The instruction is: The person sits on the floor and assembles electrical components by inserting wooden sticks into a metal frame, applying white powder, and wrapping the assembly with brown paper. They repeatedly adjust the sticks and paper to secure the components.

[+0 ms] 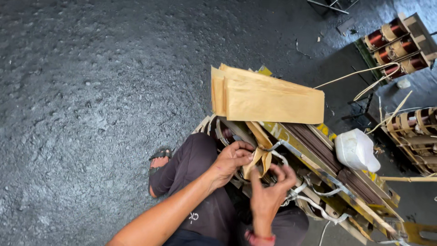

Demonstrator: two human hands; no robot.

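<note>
The person sits low on the dark, rough floor [91, 91] with a transformer core [318, 150] lying in front of the knees. The left hand [231, 160] rests against the coil end of the core, its fingers [243, 148] curled shut around the upper part of a folded strip of tan insulating paper [259, 157]. The right hand [271, 189] comes up from below, its fingers [284, 173] pinched together close to the lower edge of the same strip and to a white binding tape [280, 157] that loops past it; whether they grip the paper or the tape cannot be told. The strip stands between the two hands, tucked against the winding.

A stack of larger tan paper sheets [268, 98] lies across the top of the core. A white cloth bundle [357, 150] sits on the core's brown laminations to the right. Further right, other wound copper coils [398, 43] stand on frames. A sandalled foot [159, 159] shows beside the left knee.
</note>
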